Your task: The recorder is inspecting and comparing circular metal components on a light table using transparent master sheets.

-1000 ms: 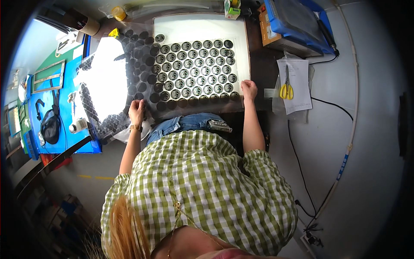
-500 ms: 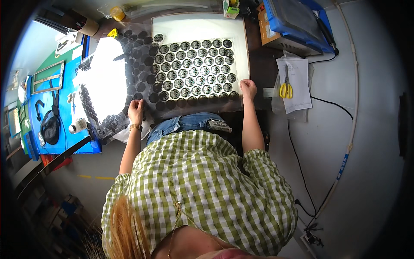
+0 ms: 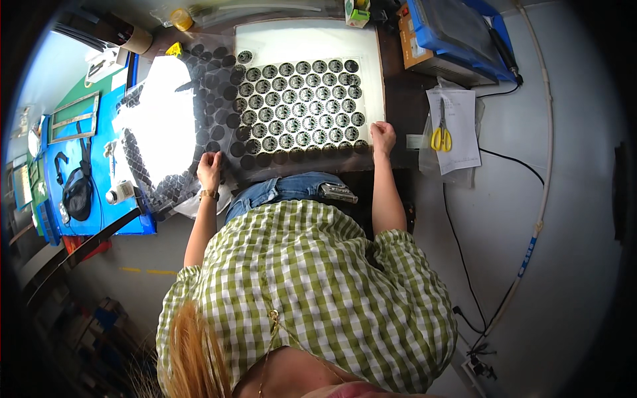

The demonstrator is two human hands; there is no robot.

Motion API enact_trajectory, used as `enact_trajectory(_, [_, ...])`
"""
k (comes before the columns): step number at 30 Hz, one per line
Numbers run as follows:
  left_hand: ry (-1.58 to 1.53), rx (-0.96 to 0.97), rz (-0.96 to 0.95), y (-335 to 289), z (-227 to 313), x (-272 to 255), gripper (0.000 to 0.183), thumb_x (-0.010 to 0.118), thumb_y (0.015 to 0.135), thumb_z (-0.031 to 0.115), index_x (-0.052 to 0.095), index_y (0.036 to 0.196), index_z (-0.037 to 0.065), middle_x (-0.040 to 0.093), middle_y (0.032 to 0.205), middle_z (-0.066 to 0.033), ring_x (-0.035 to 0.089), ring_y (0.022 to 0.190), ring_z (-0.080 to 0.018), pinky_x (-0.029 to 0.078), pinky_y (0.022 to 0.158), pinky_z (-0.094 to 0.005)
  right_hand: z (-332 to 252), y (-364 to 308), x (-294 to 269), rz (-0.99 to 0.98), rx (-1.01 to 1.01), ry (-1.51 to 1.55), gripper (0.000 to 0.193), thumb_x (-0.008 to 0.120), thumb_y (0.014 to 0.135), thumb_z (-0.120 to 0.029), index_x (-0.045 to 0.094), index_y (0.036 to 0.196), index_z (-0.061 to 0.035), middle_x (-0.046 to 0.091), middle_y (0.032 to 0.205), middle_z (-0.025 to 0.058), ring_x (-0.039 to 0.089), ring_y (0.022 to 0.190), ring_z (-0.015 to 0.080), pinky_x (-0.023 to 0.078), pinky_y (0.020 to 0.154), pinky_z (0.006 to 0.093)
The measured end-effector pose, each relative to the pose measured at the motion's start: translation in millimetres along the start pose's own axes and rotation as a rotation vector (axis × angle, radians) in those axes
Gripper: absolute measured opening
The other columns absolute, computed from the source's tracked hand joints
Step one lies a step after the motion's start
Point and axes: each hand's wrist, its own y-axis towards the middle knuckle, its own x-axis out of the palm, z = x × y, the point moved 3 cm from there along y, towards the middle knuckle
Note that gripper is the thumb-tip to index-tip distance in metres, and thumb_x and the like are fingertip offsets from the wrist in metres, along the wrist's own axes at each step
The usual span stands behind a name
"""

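Pinching a clear, glossy plastic sheet (image 3: 288, 111) of round black prints: bare left hand (image 3: 210, 171), bare right hand (image 3: 382, 139), fingertips closed at its edges. Sheet lies partly over a flat, white rectangular panel (image 3: 292, 41).

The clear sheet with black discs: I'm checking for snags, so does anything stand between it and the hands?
Nothing visible does: the left hand and right hand both appear to pinch the clear sheet directly.

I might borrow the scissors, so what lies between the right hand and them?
From the right hand to the scissors, the head view shows dark tabletop, a small pale rectangle, clear plastic, then white paper.
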Motion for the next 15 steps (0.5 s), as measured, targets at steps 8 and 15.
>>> enact_trajectory(8, [0.038, 0.019, 0.017, 0.6, -1.9, -1.5, 0.024, 0.063, 0.076, 0.027, 0.057, 0.072, 0.005, 0.052, 0.058, -0.0004, 0.046, 0.053, -0.0081, 0.04, 0.053, -0.0238, -18.9, -10.3, -2.4, 0.108, -0.11, -0.183, 0.019, 0.066, 0.066, -0.015, 0.059, 0.081, -0.0034, 0.061, 0.07, 0.0072, 0.059, 0.063, 0.0188, 0.047, 0.061, 0.0299])
enact_trajectory(15, [0.049, 0.023, 0.014, -1.3, 2.9, -1.2, 0.023, 0.063, 0.076, 0.027, 0.057, 0.072, 0.005, 0.052, 0.058, -0.0002, 0.046, 0.053, -0.0079, 0.04, 0.052, -0.0239, -25.6, -12.7, -4.7, 0.115, -0.113, -0.216, 0.019, 0.066, 0.067, -0.015, 0.059, 0.08, -0.0045, 0.061, 0.069, 0.0063, 0.059, 0.063, 0.0185, 0.046, 0.06, 0.0298])
